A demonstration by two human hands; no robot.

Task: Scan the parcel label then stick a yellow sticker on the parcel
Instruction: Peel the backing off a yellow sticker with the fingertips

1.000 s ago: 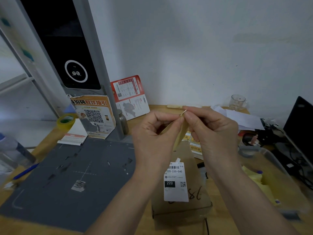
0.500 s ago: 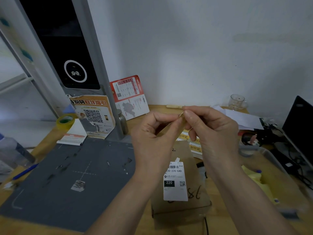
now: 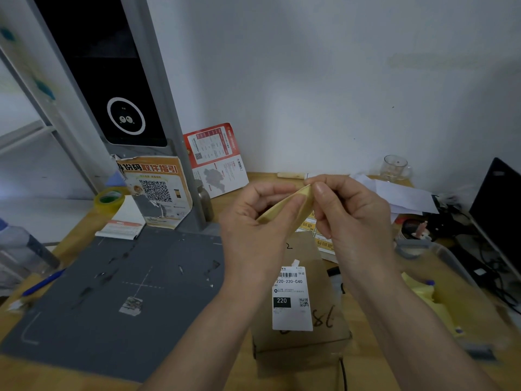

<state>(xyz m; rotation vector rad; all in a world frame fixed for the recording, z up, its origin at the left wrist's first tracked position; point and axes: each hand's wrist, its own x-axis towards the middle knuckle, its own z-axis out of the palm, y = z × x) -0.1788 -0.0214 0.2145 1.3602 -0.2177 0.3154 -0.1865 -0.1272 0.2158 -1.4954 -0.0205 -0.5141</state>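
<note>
At the far left a roll of yellow tape (image 3: pixel 109 199) sits on the wooden table (image 3: pixel 84 230), beside a leaning QR poster (image 3: pixel 158 190) propped against the grey post of the scanner stand (image 3: pixel 124 119); the stand's dark lens panel looks down over the grey mat (image 3: pixel 118 289), whose dashed cross likely marks where a label is laid for scanning; a blue pen (image 3: pixel 42 283) lies at the mat's left edge.

Toward the middle, the left hand (image 3: pixel 253 221) is raised above the table with fingers curled, its thumb and forefinger pinching a yellow sticker sheet (image 3: pixel 284 207) that slants up to the right; the right hand (image 3: pixel 352 213) meets it at the upper tip, thumb and forefinger nipping that corner; this two-handed hold suggests the person is working a sticker free of its backing, one hand steadying while the other peels, though whether any layer has separated cannot be told.

Below and between the wrists the parcel (image 3: pixel 298 334), a brown cardboard box, rests on the table just right of the mat, its white label (image 3: pixel 291 299) facing up, within easy reach for the sticker; more yellow stickers (image 3: pixel 313 225) lie just behind it, partly hidden by the right hand.

At the right a clear tray (image 3: pixel 451 277) and a dark laptop (image 3: pixel 501 210) stand near the table's edge.
</note>
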